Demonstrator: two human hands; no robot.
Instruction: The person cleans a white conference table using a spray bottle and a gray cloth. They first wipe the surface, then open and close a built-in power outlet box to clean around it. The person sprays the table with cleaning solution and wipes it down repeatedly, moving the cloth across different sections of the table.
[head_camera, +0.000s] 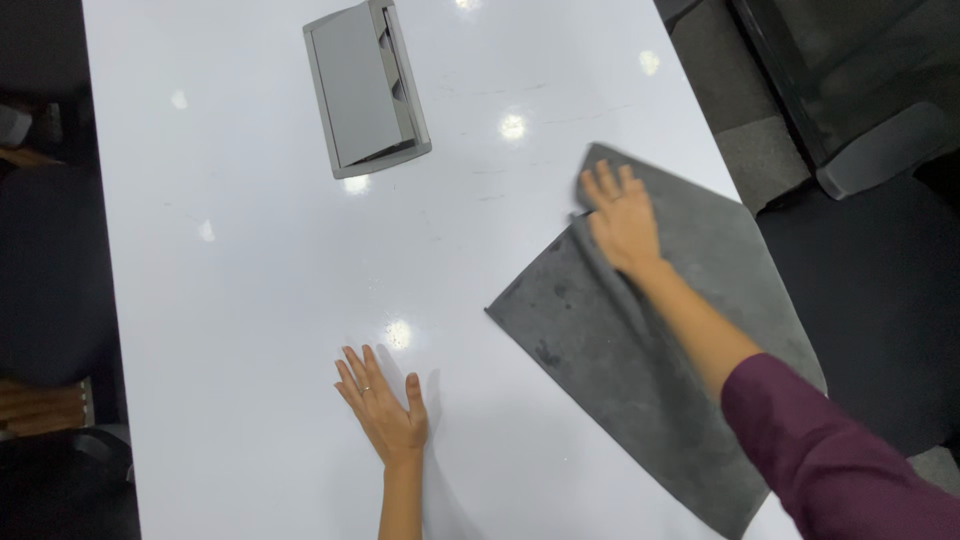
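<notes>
Grey cloth (640, 350) lies under the flat, open right hand (622, 222) (left hand (385, 410) open on the white table (250, 300)), near a closed grey box (365, 85).

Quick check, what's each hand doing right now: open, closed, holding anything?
Left hand: open, flat on the white table, holding nothing.
Right hand: open, fingers spread, pressing down on the grey cloth; no grip closed around it.

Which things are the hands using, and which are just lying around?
In use:
- grey cloth, pressed under the right hand
- white table, with the left hand flat on it

Lying about:
- grey hinged box set in the table
- dark chair beside the table
</notes>
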